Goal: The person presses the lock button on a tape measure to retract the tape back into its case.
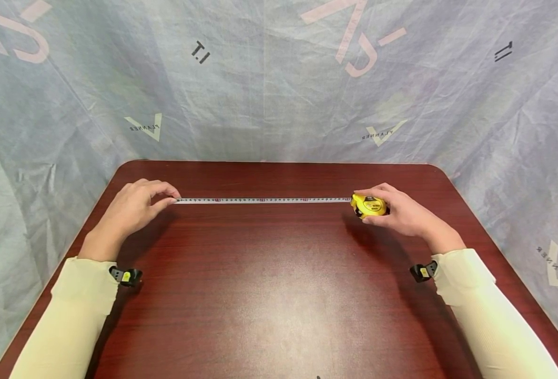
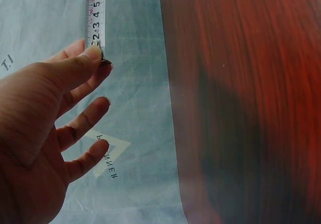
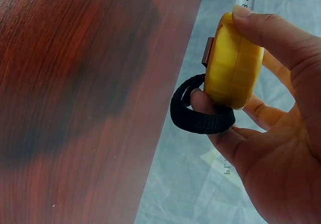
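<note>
A yellow tape measure [image 1: 372, 206] is gripped in my right hand [image 1: 404, 211], raised above the table. Its white blade [image 1: 260, 200] stretches straight across to my left hand [image 1: 134, 205], which pinches the end between thumb and forefinger. In the left wrist view the metal end hook [image 2: 104, 62] pokes out just past the thumb tip, and the other fingers are spread apart. The right wrist view shows the yellow case [image 3: 233, 66] between thumb and fingers. A black wrist strap [image 3: 203, 118] loops from the case around one finger.
The dark red wooden table [image 1: 260, 273] lies under both hands, which cast shadows on it. Grey printed cloth [image 1: 260, 95] hangs behind and at both sides. Each wrist wears a small black camera [image 1: 126, 276] on a band.
</note>
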Demonstrator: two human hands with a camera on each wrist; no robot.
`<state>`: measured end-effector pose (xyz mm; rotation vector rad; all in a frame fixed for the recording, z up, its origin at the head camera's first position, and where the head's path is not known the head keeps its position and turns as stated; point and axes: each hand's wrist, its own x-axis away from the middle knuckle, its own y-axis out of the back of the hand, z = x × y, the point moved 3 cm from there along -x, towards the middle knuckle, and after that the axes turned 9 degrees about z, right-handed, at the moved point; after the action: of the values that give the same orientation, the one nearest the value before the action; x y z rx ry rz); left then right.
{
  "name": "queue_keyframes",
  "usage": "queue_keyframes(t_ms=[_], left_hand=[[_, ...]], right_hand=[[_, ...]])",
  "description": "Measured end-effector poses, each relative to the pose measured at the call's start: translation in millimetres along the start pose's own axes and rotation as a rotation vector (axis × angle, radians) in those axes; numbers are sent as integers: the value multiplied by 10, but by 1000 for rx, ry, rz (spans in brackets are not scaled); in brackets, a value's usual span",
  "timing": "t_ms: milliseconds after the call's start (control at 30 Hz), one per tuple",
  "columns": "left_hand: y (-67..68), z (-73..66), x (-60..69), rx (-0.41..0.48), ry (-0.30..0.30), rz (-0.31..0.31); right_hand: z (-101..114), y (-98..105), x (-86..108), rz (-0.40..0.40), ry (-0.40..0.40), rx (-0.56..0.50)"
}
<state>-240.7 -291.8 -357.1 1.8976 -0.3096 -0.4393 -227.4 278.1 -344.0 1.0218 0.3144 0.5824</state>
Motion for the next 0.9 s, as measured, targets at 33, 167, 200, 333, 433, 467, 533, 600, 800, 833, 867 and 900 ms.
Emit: queue_keyframes(t_ms=[33,167,200,333,433,467,533,600,800,833,867,900], left_hand=[[-1,-3,-2,0,-1,0],[-10,-14,-10,3,-5,-3],[-14,-16,-13,5,-7,-4],[-27,-25,-23,10,-13,-6],[-33,-33,-29,11,-15,-7],[-33,-37,-31,11,-16,-7],[-37,-43,-34,12,-18,-7],[-42,-51,-39,15,-20,-9],[-64,-61,-58,17,-27,-5],[-66,-63,-60,17,-29,-4],[-69,-64,-63,17,-30,-3],[-70,-66,-63,17,-31,-3]], right_hand=[[4,-3,-2,3,3,1],[21,-5,-8,14,-4,-7],[21,-5,-8,17,-8,-10],[26,-11,-14,26,-16,-15],[29,-16,-25,31,-16,-18],[28,-17,-30,31,-15,-17],[30,-18,-34,31,-13,-16],[29,-22,-35,29,-11,-16],[22,-33,-38,29,-18,-20],[22,-35,-39,30,-19,-19],[23,-36,-42,33,-20,-19],[25,-37,-44,35,-20,-18]])
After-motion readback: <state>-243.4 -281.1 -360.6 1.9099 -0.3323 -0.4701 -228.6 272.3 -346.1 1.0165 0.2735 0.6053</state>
